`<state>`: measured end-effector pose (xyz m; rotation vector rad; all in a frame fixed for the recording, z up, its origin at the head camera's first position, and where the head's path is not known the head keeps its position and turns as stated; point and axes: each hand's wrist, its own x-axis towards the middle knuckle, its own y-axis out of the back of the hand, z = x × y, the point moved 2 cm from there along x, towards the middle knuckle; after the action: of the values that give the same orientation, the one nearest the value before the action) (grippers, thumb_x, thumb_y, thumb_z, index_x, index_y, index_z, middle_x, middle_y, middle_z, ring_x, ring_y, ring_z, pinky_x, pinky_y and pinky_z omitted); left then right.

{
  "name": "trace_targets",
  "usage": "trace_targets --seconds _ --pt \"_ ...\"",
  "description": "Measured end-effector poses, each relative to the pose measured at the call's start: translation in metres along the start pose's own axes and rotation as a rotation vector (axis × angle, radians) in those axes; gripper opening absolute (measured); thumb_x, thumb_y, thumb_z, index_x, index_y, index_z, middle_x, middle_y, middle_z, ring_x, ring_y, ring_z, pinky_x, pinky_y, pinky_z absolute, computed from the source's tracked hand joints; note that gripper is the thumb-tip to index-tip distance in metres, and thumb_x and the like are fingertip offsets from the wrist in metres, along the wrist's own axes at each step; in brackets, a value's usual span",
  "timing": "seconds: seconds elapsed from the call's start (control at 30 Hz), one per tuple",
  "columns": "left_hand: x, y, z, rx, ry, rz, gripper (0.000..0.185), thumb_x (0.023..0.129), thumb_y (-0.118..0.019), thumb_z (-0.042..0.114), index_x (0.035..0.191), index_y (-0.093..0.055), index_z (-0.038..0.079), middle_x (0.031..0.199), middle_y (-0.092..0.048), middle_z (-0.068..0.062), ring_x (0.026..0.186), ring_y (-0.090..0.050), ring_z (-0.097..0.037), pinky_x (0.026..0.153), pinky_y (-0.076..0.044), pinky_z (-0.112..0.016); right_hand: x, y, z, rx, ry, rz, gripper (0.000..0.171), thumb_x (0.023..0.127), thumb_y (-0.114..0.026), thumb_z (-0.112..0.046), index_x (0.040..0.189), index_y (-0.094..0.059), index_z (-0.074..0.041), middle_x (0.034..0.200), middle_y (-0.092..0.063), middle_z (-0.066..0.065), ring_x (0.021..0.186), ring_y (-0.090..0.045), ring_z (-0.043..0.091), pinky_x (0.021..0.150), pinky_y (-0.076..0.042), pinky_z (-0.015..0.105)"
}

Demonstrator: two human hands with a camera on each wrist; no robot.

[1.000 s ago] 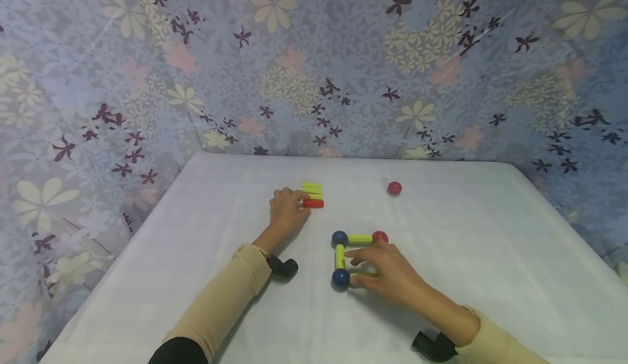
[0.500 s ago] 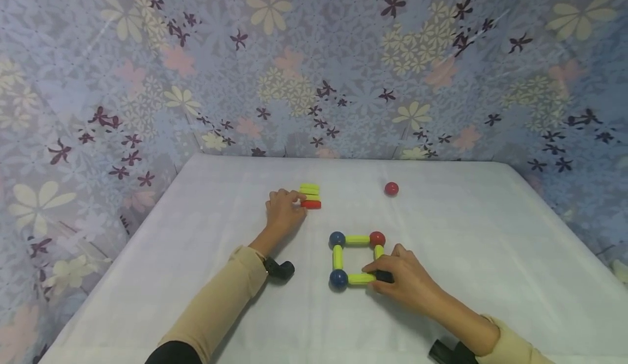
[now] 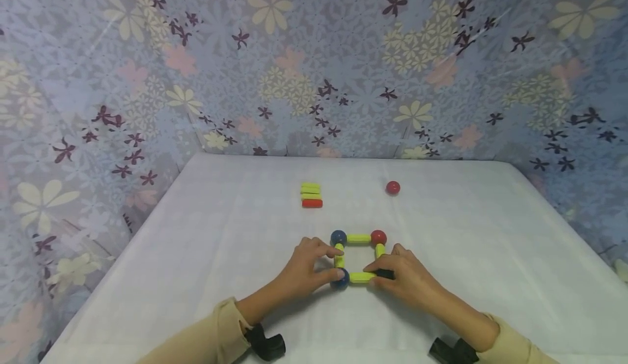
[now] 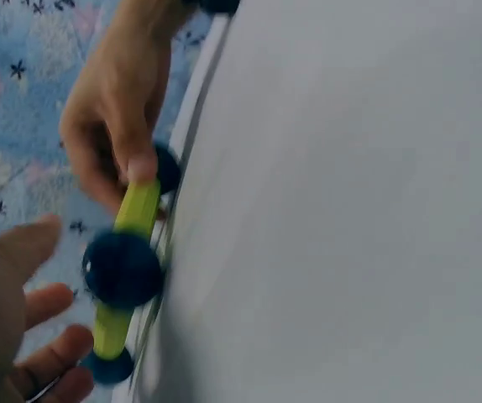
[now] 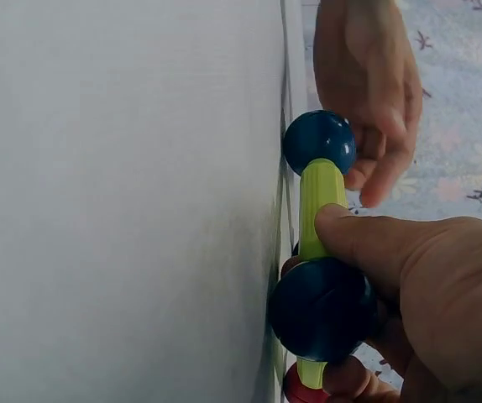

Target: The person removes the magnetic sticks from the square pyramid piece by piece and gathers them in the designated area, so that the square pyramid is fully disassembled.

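Observation:
On the white table lies a square of yellow-green building rods (image 3: 359, 238) with balls at its corners. A red ball (image 3: 378, 237) marks the far right corner, a blue ball (image 3: 338, 237) the far left. My right hand (image 3: 411, 277) pinches the near rod (image 5: 312, 193) by its right end, thumb on top. Beside that thumb is the near right blue ball (image 5: 323, 309), mostly covered in the head view. My left hand (image 3: 305, 268) is at the near left blue ball (image 3: 343, 282), thumb and fingers spread around that corner without gripping; the left wrist view shows a gap between them.
Behind the square, several yellow-green rods (image 3: 311, 189) lie in a stack of rows with a red rod (image 3: 312, 204) in front. A loose red ball (image 3: 393, 188) sits farther right. A flowered cloth (image 3: 314, 80) hangs behind the table's far edge.
My left hand has left the stacked rods and come toward me to the near left corner of the square. My right hand moved right along the near rod, then stayed there.

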<state>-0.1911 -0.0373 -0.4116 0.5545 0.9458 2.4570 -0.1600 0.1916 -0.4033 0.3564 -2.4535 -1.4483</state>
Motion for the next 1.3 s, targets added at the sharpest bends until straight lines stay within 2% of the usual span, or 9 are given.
trace_targets --seconds 0.1,0.23,0.53,0.77,0.93,1.03,1.17,1.3 --pt "-0.007 -0.007 0.005 0.055 0.015 -0.035 0.041 0.079 -0.073 0.037 0.117 -0.066 0.023 0.1 -0.055 0.002 0.093 -0.039 -0.009 0.083 -0.032 -0.028 0.0 0.0 0.0 0.002 -0.003 -0.004 0.02 0.076 -0.076 -0.027 0.096 -0.073 -0.032 0.084 -0.065 -0.021 0.072 -0.034 0.006 0.06 -0.029 0.02" --pt "-0.011 -0.014 0.007 0.112 0.041 -0.042 0.041 0.076 -0.076 0.039 0.114 -0.066 0.026 0.098 -0.052 0.007 0.09 -0.037 -0.007 0.08 -0.032 -0.025 0.0 0.0 0.0 0.009 -0.006 -0.013 0.02 0.076 -0.076 -0.028 0.096 -0.073 -0.031 0.082 -0.064 -0.021 0.071 -0.034 0.006 0.06 -0.028 0.02" --pt "-0.013 -0.023 0.008 0.126 0.018 0.055 0.04 0.073 -0.079 0.034 0.11 -0.065 0.025 0.094 -0.053 0.009 0.087 -0.038 -0.005 0.079 -0.031 -0.024 0.0 0.001 -0.001 0.016 -0.019 -0.006 0.02 0.076 -0.076 -0.027 0.095 -0.073 -0.03 0.076 -0.058 -0.021 0.07 -0.034 0.006 0.059 -0.028 0.02" --pt "-0.014 -0.025 0.007 0.103 0.044 0.067 0.037 0.073 -0.079 0.031 0.107 -0.066 0.025 0.092 -0.052 0.01 0.087 -0.039 -0.004 0.079 -0.031 -0.024 0.0 0.0 -0.001 0.002 -0.006 -0.004 0.02 0.076 -0.076 -0.026 0.095 -0.073 -0.031 0.076 -0.059 -0.022 0.07 -0.034 0.005 0.059 -0.029 0.019" --pt "-0.015 -0.022 0.003 0.057 0.077 0.072 0.035 0.074 -0.078 0.028 0.107 -0.066 0.023 0.092 -0.051 0.008 0.088 -0.039 -0.006 0.078 -0.035 -0.022 0.0 0.0 0.001 0.001 -0.01 -0.008 0.02 0.076 -0.076 -0.026 0.095 -0.073 -0.031 0.074 -0.056 -0.021 0.072 -0.034 0.006 0.059 -0.029 0.019" --pt "-0.016 -0.019 0.001 0.039 0.073 0.079 0.034 0.075 -0.078 0.026 0.107 -0.066 0.022 0.092 -0.051 0.007 0.089 -0.04 -0.007 0.077 -0.036 -0.021 -0.001 0.001 0.002 0.011 -0.018 -0.015 0.019 0.076 -0.076 -0.026 0.095 -0.073 -0.031 0.074 -0.055 -0.02 0.073 -0.034 0.007 0.059 -0.03 0.019" --pt "-0.016 -0.013 -0.004 0.049 0.063 0.066 0.035 0.075 -0.078 0.026 0.109 -0.066 0.024 0.096 -0.054 0.007 0.091 -0.042 -0.008 0.08 -0.034 -0.025 -0.002 0.003 0.004 0.021 -0.003 -0.032 0.019 0.077 -0.076 -0.026 0.095 -0.072 -0.031 0.076 -0.055 -0.02 0.074 -0.035 0.006 0.059 -0.031 0.018" --pt "-0.016 -0.001 -0.014 0.045 0.076 0.044 0.036 0.077 -0.076 0.025 0.111 -0.065 0.026 0.101 -0.06 0.007 0.094 -0.044 -0.01 0.084 -0.03 -0.03 -0.004 0.005 0.009 0.021 0.038 -0.029 0.02 0.077 -0.075 -0.026 0.096 -0.072 -0.031 0.08 -0.059 -0.022 0.074 -0.034 0.005 0.06 -0.033 0.017"
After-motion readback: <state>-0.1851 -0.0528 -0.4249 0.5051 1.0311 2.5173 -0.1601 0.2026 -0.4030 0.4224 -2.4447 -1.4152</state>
